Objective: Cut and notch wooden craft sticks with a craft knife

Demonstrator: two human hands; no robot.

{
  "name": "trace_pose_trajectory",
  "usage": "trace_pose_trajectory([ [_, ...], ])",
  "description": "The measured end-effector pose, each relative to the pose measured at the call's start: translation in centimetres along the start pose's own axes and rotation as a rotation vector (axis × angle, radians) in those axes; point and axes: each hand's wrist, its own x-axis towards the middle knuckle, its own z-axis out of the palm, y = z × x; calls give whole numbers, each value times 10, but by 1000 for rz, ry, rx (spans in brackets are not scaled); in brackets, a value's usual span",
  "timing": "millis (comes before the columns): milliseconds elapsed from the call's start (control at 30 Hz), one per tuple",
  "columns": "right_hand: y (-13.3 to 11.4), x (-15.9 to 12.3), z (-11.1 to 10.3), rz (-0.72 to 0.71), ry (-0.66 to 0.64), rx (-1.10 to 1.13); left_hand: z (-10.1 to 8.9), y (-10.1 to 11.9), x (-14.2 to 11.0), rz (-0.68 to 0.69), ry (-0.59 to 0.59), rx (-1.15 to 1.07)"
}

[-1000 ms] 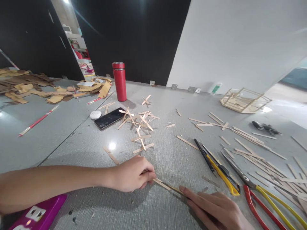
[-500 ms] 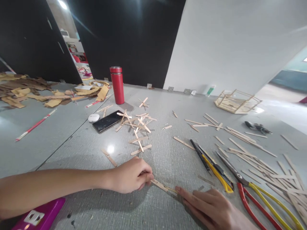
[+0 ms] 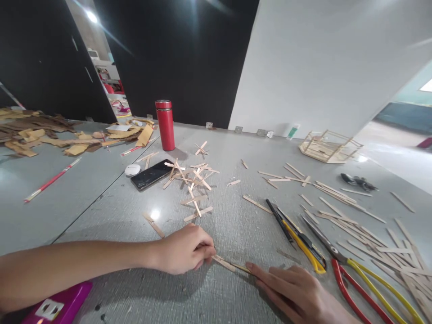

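My left hand pinches one end of a short wooden craft stick just above the table. From the right, my right hand grips a thin stick under its fingertips, and the tip of this stick meets the craft stick. How the right thumb sits is hidden. Beyond my left hand lie crossed craft sticks, joined in small X shapes and overlapping. Close to my right hand are a yellow utility knife and shears with red and yellow handles.
Loose craft sticks are scattered on the right. A stick frame stands at the back right. A red flask, a phone and a white earbud case stand farther back. A purple object lies beneath my left forearm.
The view has tilted slightly, so things sit a little lower in the picture. Both hands keep nearly the same place and hold on the sticks.
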Motion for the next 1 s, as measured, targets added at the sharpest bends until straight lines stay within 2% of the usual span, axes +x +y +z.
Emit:
trace_pose_trajectory([
  [433,-4,3,-2,15,33,37,1,2,0,-7,15,-5],
  [1000,0,1,-2,-1,5,15,3,-3,1,-3,12,-12],
])
